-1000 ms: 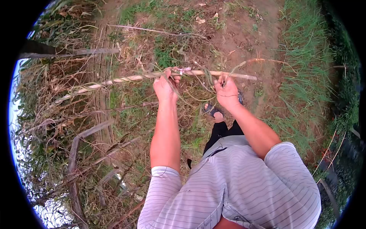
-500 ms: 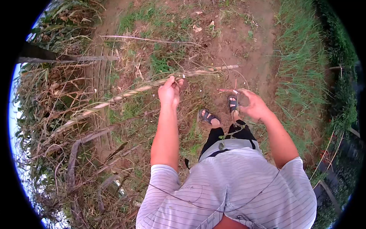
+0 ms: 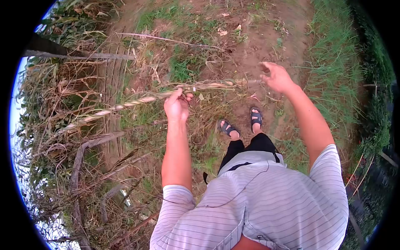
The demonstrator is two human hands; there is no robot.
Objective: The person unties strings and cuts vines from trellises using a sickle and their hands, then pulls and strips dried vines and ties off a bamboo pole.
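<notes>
A long pale pole (image 3: 146, 99) wrapped in twisted dry vine stems runs slantwise in front of me, rising toward the right. My left hand (image 3: 177, 107) has its thumb over the pole and its fingers curled beneath, closed around it. A small white bit (image 3: 194, 88) shows on the pole just right of that hand. My right hand (image 3: 276, 78) is beside the pole's right end, thumb and fingers apart, with nothing visible between them. A thin dark stem (image 3: 233, 199) lies across my striped shirt.
Dry tangled vines and stalks (image 3: 54, 162) fill the left side, with a bent grey post (image 3: 78, 166) among them. A beam (image 3: 100, 56) juts in at upper left. Tall green grass (image 3: 335, 75) lines the right. A small reddish strip (image 3: 253, 96) is near my sandals (image 3: 256, 116).
My right hand has moved up and away from my body to the pole's end. The leafy stem that hung below it is out of sight. My left hand has shifted slightly left, still at the pole.
</notes>
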